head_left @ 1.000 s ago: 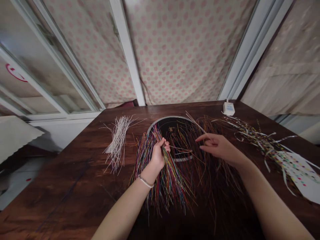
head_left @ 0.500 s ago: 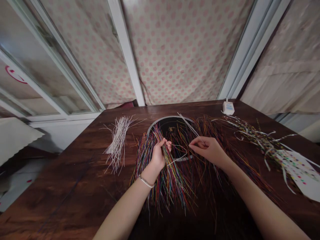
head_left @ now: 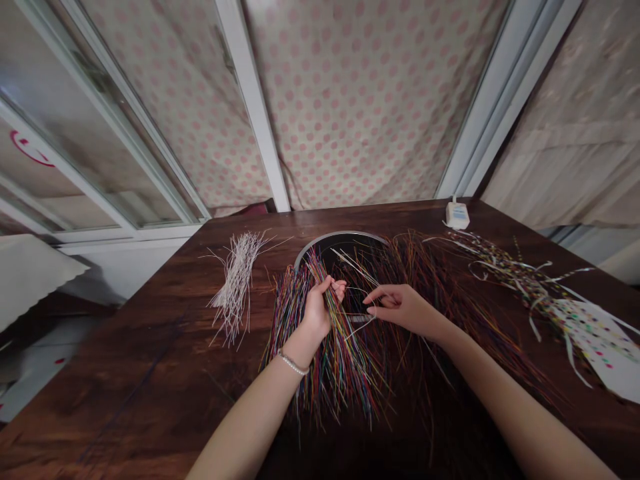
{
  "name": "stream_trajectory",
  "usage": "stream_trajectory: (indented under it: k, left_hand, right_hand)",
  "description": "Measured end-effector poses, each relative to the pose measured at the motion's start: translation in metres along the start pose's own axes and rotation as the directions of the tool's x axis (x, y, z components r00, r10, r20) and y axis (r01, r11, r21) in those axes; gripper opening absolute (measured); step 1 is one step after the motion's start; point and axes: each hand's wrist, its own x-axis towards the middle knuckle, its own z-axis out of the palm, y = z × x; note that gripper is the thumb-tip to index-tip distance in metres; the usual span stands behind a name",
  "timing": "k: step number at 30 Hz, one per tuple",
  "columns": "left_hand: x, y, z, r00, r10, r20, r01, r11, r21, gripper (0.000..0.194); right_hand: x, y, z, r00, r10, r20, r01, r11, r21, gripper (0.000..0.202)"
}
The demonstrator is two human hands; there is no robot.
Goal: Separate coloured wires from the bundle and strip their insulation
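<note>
My left hand (head_left: 320,308) is closed round a bundle of thin coloured strands (head_left: 350,373), with a thin pale strand at its fingertips. That pale strand curves in a loop towards my right hand (head_left: 395,308), whose thumb and forefinger are slightly apart near it. A few white strands (head_left: 353,263) stick out up and left from the right hand, held in its curled fingers. Under both hands lies a round dark tray with a grey rim (head_left: 340,233), partly covered by coloured strands on its left and darker reddish ones (head_left: 415,267) on its right.
White strands (head_left: 235,287) lie in a pile on the brown table (head_left: 165,347) at the left. A small white box (head_left: 457,215) stands at the back right. Dotted ribbons (head_left: 520,277) and a dotted white sheet (head_left: 595,340) lie at the right.
My right hand has moved left, closer to my left hand, and its thumb and forefinger have parted. The white strands moved left with it. My left hand has hardly moved.
</note>
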Motion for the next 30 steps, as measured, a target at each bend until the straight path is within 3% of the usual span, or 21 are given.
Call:
stream_trajectory:
  k: [8,15,19,22,25,30]
  left_hand:
    - [0.002,-0.001,-0.003,1.000,-0.003,0.003,0.003,1.000,-0.006,0.015]
    - [-0.001,-0.001,0.000,1.000,0.018,-0.007,-0.018,1.000,-0.011,0.012]
    - [-0.002,-0.001,0.002,0.999,0.030,-0.042,-0.030,0.999,-0.018,0.008]
    - [-0.002,-0.002,0.003,0.998,0.047,-0.042,-0.048,0.999,-0.024,0.007]
    - [-0.003,-0.001,0.004,0.998,0.056,-0.040,-0.057,0.998,-0.022,0.006]
    - [-0.004,-0.001,0.004,0.997,0.065,-0.040,-0.065,0.998,0.019,0.005]
  right_hand:
    - [-0.002,-0.005,0.006,0.990,0.051,0.129,-0.063,0.994,0.091,0.036]
    - [0.000,0.003,0.008,0.996,0.065,0.057,-0.072,0.991,0.114,0.030]
    - [-0.003,-0.003,0.005,0.982,0.168,0.083,-0.184,0.946,0.265,0.029]
    - [-0.005,-0.009,0.000,0.971,0.219,0.097,-0.238,0.856,0.460,0.030]
    - [-0.004,-0.010,-0.006,0.970,0.241,0.020,-0.199,0.745,0.636,0.029]
    - [-0.002,-0.003,-0.022,0.939,0.261,-0.222,0.011,0.623,0.782,0.023]
